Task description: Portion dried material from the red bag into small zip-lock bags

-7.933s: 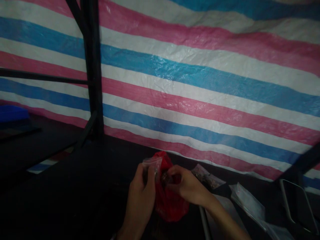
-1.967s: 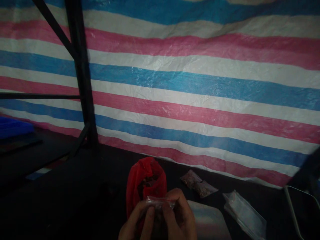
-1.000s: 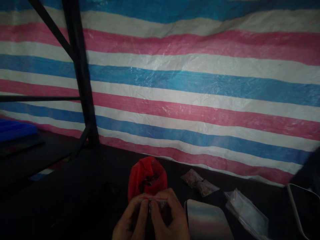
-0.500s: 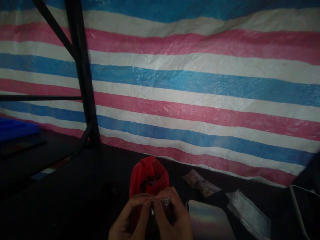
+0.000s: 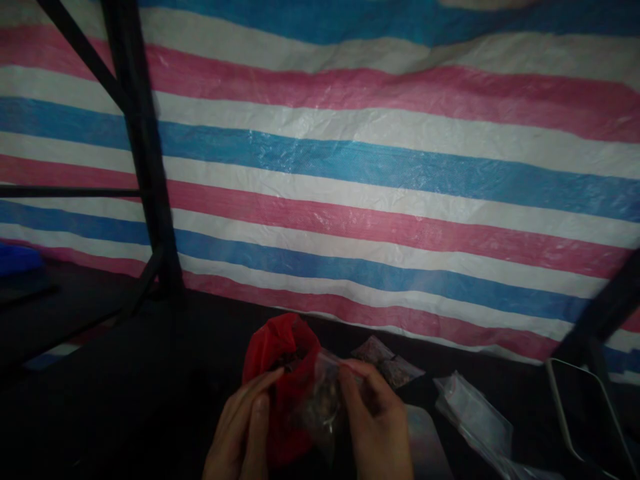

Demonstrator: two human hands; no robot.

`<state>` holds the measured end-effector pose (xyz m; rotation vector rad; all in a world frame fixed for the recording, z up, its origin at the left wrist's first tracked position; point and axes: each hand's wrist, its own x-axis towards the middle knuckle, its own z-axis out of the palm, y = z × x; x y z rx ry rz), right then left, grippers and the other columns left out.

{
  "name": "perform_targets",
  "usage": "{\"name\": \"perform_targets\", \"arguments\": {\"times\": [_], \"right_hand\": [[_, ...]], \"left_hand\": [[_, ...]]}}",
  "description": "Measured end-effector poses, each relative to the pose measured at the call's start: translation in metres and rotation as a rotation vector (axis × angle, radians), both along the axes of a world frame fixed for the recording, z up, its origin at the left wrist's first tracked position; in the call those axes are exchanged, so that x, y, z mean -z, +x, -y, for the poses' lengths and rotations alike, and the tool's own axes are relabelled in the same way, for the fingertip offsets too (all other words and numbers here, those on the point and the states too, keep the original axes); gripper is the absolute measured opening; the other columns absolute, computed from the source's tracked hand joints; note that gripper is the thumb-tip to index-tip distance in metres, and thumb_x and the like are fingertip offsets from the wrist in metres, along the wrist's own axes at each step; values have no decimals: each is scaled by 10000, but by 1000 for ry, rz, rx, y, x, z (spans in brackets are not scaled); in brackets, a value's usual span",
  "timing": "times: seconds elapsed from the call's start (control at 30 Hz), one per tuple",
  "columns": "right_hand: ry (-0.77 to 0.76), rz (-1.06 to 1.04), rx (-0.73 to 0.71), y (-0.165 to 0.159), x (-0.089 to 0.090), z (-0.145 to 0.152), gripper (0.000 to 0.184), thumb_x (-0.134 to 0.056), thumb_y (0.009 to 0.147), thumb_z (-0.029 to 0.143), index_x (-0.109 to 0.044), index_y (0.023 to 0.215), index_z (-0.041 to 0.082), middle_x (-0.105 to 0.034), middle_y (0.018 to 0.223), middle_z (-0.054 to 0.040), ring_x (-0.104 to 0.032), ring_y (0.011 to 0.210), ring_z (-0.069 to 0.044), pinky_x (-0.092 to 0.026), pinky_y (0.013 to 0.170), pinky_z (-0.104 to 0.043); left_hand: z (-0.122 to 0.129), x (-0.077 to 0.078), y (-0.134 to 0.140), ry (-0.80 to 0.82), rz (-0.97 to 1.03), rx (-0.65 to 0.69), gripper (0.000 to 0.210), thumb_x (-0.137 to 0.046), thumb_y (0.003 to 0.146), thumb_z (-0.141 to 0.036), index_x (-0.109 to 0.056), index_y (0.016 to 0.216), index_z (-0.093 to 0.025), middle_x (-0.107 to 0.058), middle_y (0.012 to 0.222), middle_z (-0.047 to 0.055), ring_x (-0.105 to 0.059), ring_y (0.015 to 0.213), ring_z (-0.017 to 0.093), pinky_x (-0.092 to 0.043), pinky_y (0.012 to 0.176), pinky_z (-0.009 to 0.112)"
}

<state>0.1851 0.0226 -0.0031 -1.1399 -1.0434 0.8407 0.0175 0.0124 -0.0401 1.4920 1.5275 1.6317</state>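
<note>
My right hand (image 5: 377, 417) pinches the top edge of a small clear plastic zip bag (image 5: 325, 400), which holds some small brown pieces too blurred to name. The bag hangs in front of a red plastic bag (image 5: 283, 340) that stands with its mouth open and dark brown contents inside. My left hand (image 5: 245, 427) is beside the red bag's near left side, fingers stretched out and thumb apart, holding nothing that I can see. Behind my right hand lie two small filled clear bags (image 5: 400, 370) on the black tabletop (image 5: 165, 387).
A stack of flat clear bags (image 5: 475, 413) lies to the right. A silver, rounded-corner flat object (image 5: 425, 440) is partly behind my right hand. Farther right is a dark-screened device (image 5: 585, 413). Black metal posts (image 5: 145, 173) and a striped tarp (image 5: 350, 200) stand at the back.
Both hands were together at the zip bag's top edge. Now they are apart: my left hand has let go, and my right hand alone holds the bag. The view has turned slightly right.
</note>
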Motion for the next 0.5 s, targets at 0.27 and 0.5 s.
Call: {"name": "perform_targets", "arguments": {"times": [0.27, 0.5], "right_hand": [[12, 354, 410, 50, 2, -14, 479, -723, 842, 489, -760, 1223, 200, -779, 1166, -163, -725, 1071, -376, -552, 951, -509], [178, 755, 47, -18, 27, 2, 491, -680, 697, 19, -788, 1060, 331, -763, 1136, -45, -689, 1053, -325, -507, 934, -424]], "left_hand": [[-22, 17, -2, -151, -120, -135, 475, -579, 859, -527, -726, 1188, -217, -782, 1156, 133, -758, 1079, 353, -605, 975, 534], [-12, 2, -5, -294, -96, -41, 409, -566, 896, -450, -676, 1220, -225, -778, 915, 68, -780, 814, 301, -642, 714, 410]]}}
